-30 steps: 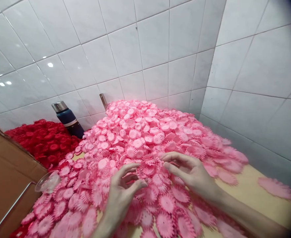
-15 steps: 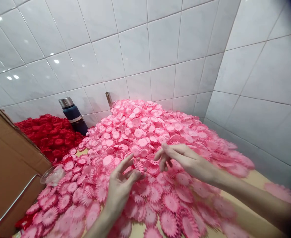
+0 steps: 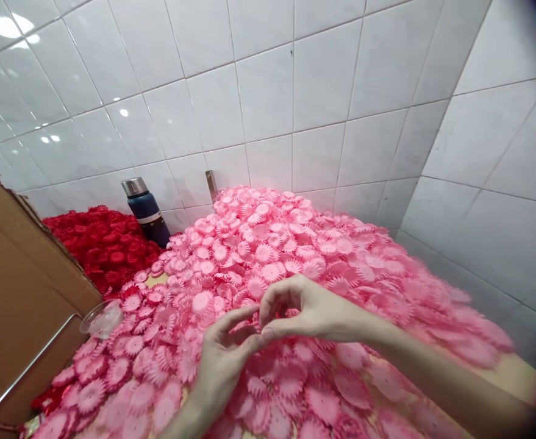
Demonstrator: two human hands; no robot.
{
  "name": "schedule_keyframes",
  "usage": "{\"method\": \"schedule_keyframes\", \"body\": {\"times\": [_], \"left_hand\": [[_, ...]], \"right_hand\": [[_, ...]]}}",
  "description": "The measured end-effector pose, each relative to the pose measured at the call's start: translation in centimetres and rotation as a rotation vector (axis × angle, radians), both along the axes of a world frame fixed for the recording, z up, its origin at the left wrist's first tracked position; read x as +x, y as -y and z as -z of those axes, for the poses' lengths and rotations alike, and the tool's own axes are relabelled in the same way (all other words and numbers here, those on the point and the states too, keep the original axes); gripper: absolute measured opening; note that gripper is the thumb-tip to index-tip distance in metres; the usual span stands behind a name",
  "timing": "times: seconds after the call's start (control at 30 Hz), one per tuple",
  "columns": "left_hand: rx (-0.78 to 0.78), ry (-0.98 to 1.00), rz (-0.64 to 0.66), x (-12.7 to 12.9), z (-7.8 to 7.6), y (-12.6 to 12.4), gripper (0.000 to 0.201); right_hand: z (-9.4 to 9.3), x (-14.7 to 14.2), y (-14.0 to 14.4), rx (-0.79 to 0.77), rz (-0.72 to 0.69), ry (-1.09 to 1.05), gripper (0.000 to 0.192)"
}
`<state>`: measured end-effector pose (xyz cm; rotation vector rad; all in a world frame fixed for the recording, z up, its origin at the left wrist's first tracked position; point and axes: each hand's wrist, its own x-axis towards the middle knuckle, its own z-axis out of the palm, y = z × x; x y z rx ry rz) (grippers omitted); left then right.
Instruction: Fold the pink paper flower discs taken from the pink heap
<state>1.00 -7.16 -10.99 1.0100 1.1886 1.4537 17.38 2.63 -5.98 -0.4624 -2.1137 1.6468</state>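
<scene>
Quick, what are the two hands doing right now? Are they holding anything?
Left hand: fingers half curled over the pink flowers; a hold cannot be told.
Right hand: fingers bent, tips meeting the left hand's; a hold cannot be told.

Craft workshop — white-tiled walls [image 3: 268, 91], heaped pink paper flowers [image 3: 295, 244].

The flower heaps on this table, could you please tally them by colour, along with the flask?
Pink flower heap: 1
Red flower heap: 1
Blue flask: 1
Total: 3
</scene>
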Motion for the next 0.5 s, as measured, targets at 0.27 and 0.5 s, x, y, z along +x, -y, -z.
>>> {"method": "schedule_keyframes", "body": {"times": [0.27,0.5], "left_hand": [[-0.011,0.049,-0.002,0.24,0.33,0.18,0.036],[-0.018,0.019,-0.141,-0.11,-0.06,0.32,0.032]], "right_hand": [[1.15,-0.09,-0.75,-0.234,-0.072,-0.081,0.012],[0.67,0.65,-0.88,0.061,0.078,-0.033,0.005]]}}
